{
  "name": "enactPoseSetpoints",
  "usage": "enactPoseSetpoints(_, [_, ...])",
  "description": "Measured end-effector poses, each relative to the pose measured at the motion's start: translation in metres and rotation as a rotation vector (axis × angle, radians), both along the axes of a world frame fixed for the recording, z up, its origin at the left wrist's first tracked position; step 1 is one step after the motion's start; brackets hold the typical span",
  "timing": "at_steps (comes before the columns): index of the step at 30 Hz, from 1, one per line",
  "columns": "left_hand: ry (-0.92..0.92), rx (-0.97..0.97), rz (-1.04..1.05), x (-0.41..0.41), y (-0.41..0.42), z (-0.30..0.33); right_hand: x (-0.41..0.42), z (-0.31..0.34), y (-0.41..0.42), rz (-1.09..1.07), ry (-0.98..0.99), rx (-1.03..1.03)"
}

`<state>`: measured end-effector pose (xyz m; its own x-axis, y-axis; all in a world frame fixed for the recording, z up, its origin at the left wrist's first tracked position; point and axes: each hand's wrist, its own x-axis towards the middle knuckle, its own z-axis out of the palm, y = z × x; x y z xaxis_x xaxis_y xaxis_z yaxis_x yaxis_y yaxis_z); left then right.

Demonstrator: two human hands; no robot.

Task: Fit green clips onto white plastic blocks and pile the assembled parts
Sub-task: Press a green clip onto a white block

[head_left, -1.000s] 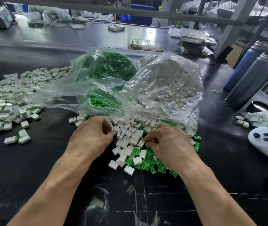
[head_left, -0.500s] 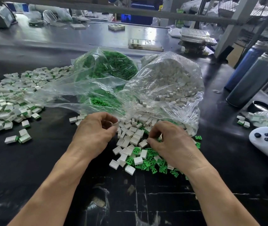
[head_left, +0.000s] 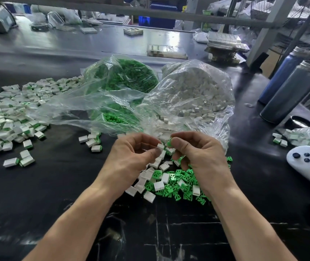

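Observation:
My left hand [head_left: 131, 157] pinches a white plastic block [head_left: 160, 146] between thumb and fingers. My right hand [head_left: 199, 153] pinches a green clip [head_left: 169, 143] right beside that block, almost touching it. Both hands hover above a loose heap of white blocks and green clips [head_left: 171, 181] on the black table. Behind them lie an open clear bag of green clips [head_left: 129, 76] and an open clear bag of white blocks [head_left: 199, 91]. A wide pile of assembled parts [head_left: 9, 117] spreads over the left of the table.
Two tall dark bottles [head_left: 293, 89] stand at the right. A white controller [head_left: 308, 162] lies at the right edge near a small bag of parts [head_left: 308, 136]. A few assembled parts [head_left: 91, 141] sit left of my hands. Trays and clutter fill the far bench.
Both hands have lifted from the heap and turned palms inward. The left now holds a white block and the right a green clip, brought together above the heap.

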<state>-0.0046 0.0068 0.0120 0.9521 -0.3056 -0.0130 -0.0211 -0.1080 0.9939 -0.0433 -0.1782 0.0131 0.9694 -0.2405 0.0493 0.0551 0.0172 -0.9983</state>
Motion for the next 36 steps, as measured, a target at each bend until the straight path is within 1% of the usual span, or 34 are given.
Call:
enactPoseSetpoints(3, [0.0, -0.033, 0.011, 0.0, -0.002, -0.001, -0.001, 0.0, 0.003, 0.029, -0.016, 0.064])
enactPoseSetpoints(9, [-0.044, -0.135, 0.015, -0.002, -0.002, 0.002, -0.001, -0.003, 0.003, 0.032, -0.018, 0.09])
enactPoseSetpoints(16, [0.078, -0.298, 0.009, -0.003, -0.006, 0.003, -0.002, -0.002, 0.007, 0.042, -0.051, 0.125])
enactPoseSetpoints(23, [0.181, -0.407, -0.052, -0.004, -0.01, 0.003, -0.002, -0.004, 0.009, 0.049, -0.056, 0.116])
enactPoseSetpoints(27, [0.202, -0.385, -0.077, -0.003, -0.01, 0.001, -0.002, -0.004, 0.008, 0.038, -0.057, 0.098])
enactPoseSetpoints(30, [0.196, -0.382, -0.064, -0.003, -0.011, -0.001, -0.003, -0.004, 0.008, 0.029, -0.064, 0.022])
enactPoseSetpoints(33, [0.096, -0.258, -0.015, -0.003, -0.011, -0.002, -0.005, -0.001, 0.008, 0.011, -0.081, -0.018])
enactPoseSetpoints(36, [-0.002, -0.147, -0.019, -0.003, -0.011, -0.004, -0.006, 0.002, 0.009, 0.03, -0.086, -0.063])
